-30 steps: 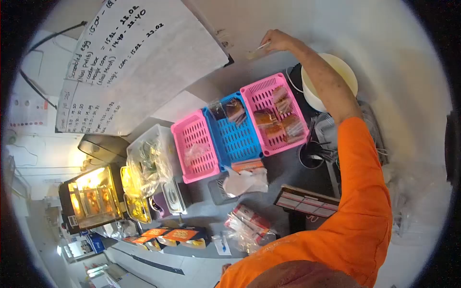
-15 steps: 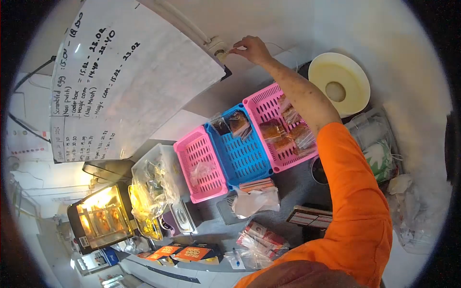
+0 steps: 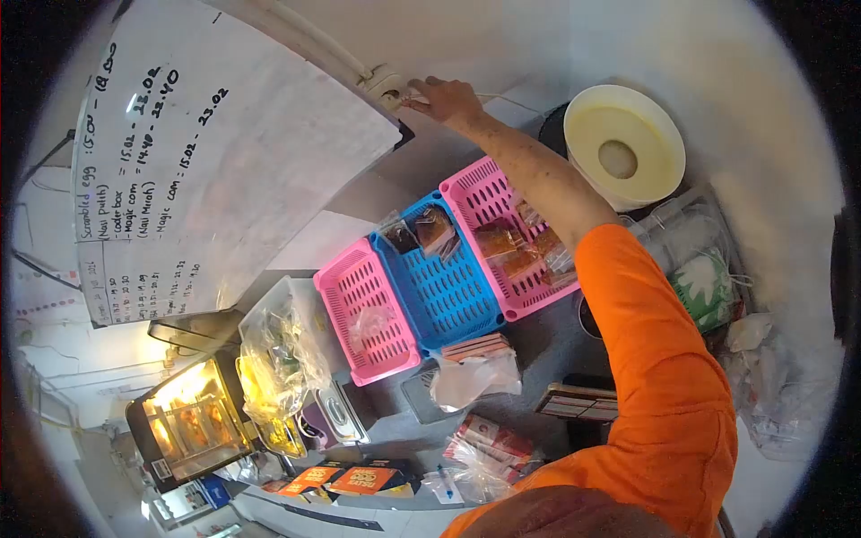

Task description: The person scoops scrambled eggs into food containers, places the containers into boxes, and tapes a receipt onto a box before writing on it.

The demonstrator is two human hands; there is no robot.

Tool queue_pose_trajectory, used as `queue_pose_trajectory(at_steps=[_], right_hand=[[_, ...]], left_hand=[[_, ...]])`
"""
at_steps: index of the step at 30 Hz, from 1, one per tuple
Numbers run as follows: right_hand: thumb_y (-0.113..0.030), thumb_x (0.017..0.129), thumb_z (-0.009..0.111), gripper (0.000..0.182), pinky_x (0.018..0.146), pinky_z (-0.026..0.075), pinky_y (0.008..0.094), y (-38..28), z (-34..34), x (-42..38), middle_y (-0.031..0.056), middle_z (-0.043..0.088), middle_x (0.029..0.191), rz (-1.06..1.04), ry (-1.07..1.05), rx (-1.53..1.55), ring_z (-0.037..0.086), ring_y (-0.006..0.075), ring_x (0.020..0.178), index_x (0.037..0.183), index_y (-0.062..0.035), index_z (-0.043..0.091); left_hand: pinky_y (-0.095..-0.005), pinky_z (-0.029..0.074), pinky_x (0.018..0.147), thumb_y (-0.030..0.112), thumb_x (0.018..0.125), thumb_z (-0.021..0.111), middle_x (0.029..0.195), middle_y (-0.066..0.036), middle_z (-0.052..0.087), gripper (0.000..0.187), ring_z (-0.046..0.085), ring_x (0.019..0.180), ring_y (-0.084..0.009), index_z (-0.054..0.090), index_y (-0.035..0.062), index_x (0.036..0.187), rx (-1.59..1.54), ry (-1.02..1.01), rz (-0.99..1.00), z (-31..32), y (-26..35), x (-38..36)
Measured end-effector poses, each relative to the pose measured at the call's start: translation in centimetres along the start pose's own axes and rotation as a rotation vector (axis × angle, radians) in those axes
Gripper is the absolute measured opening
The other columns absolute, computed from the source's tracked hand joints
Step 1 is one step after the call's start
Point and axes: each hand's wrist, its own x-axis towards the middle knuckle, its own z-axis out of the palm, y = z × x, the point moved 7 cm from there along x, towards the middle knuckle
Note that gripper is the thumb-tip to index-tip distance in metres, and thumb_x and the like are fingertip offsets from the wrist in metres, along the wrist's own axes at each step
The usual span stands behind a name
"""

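My right hand (image 3: 446, 99), reaching up from an orange sleeve, is at a round white wall socket (image 3: 384, 82). Its thumb and fingers are pinched together on a small pale plug (image 3: 395, 100) at the socket's face. Whether the plug sits fully in the socket cannot be made out. A thin white cable (image 3: 513, 99) runs along the wall behind the hand toward a rice cooker-like round pot with a cream rim (image 3: 668, 125). My left hand is out of view.
A whiteboard (image 3: 269, 143) hangs beside the socket. Below my arm stand pink (image 3: 345, 345) and blue baskets (image 3: 453, 305), plus another pink basket (image 3: 475, 202) with bagged food. A tablet-like stand (image 3: 578, 402), cartons (image 3: 363, 480) and a lit display warmer (image 3: 193, 421) stand nearby.
The view has shifted slightly, so the whiteboard and socket appear farther left. My right hand stays at the socket, its fingers now closer against it.
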Motion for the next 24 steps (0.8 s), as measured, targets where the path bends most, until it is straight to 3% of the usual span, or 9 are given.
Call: queue_pose_trajectory(at_steps=[4,7,10,13,16,19,22,24], right_hand=[[-0.070,0.089,0.050,0.056,0.073,0.056,0.0461,-0.6,0.8,0.0,0.0085,0.073,0.095,-0.132,0.070,0.074,0.071,0.0305,0.088,0.101,-0.0220,0.075],[-0.071,0.088,0.051,0.055,0.074,0.056,0.0442,-1.6,0.5,0.7,0.0085,0.074,0.091,-0.035,-0.111,-0.111,0.071,0.0291,0.088,0.101,-0.0235,0.077],[-0.075,0.084,0.051,0.062,0.080,0.055,0.0477,-1.3,-1.0,0.7,0.0105,0.072,0.102,0.083,-0.301,-0.086,0.070,0.0307,0.095,0.106,-0.0217,0.075],[-0.078,0.082,0.052,0.067,0.082,0.055,0.0473,0.2,-0.9,0.6,0.0116,0.073,0.103,0.099,-0.189,-0.025,0.069,0.0308,0.096,0.105,-0.0198,0.075],[-0.079,0.081,0.052,0.068,0.084,0.053,0.0467,0.7,-0.2,0.7,0.0107,0.073,0.099,0.122,-0.251,-0.029,0.069,0.0301,0.098,0.105,-0.0203,0.076],[-0.079,0.081,0.051,0.067,0.082,0.054,0.0457,0.9,-0.1,0.5,0.0105,0.074,0.093,0.153,-0.128,-0.039,0.070,0.0299,0.095,0.102,-0.0201,0.076],[-0.076,0.081,0.055,0.061,0.072,0.056,0.0436,-0.1,-1.1,0.4,0.0062,0.073,0.077,0.041,0.038,-0.099,0.071,0.0294,0.079,0.091,-0.0206,0.078],[-0.075,0.082,0.054,0.061,0.074,0.056,0.0432,-0.1,-1.0,0.4,0.0070,0.074,0.080,0.085,-0.030,-0.113,0.071,0.0291,0.081,0.093,-0.0202,0.078]], left_hand=[[-0.0421,0.049,0.079,0.017,0.087,0.073,0.099,-0.017,0.060,0.034,0.059,0.091,-0.0335,0.053,0.0018,0.110,0.001,-0.004,-0.013,0.1,-0.3,0.2],[-0.0421,0.049,0.079,0.018,0.087,0.073,0.099,-0.017,0.060,0.034,0.059,0.091,-0.0336,0.054,0.0016,0.110,0.002,-0.006,-0.023,-0.1,-0.6,0.4],[-0.0421,0.049,0.079,0.018,0.088,0.072,0.099,-0.017,0.060,0.033,0.059,0.091,-0.0337,0.054,0.0015,0.110,0.004,-0.007,-0.034,0.0,-1.0,0.2],[-0.0422,0.049,0.080,0.019,0.088,0.072,0.099,-0.017,0.060,0.033,0.059,0.092,-0.0338,0.054,0.0014,0.110,0.000,-0.005,-0.044,0.2,-1.5,-0.1],[-0.0422,0.048,0.080,0.019,0.089,0.072,0.099,-0.017,0.060,0.033,0.059,0.092,-0.0338,0.054,0.0013,0.110,-0.011,-0.002,-0.053,0.3,-2.1,-0.5],[-0.0422,0.048,0.080,0.019,0.089,0.071,0.099,-0.018,0.060,0.032,0.059,0.092,-0.0339,0.054,0.0012,0.109,-0.022,0.007,-0.064,0.5,-2.9,-1.3],[-0.0423,0.048,0.080,0.020,0.089,0.071,0.099,-0.018,0.060,0.032,0.059,0.092,-0.0340,0.054,0.0010,0.109,-0.040,0.016,-0.076,0.7,-3.6,-2.1],[-0.0423,0.048,0.081,0.020,0.090,0.071,0.099,-0.018,0.060,0.032,0.059,0.092,-0.0341,0.055,0.0010,0.109,-0.052,0.022,-0.087,1.0,-4.1,-2.5]])
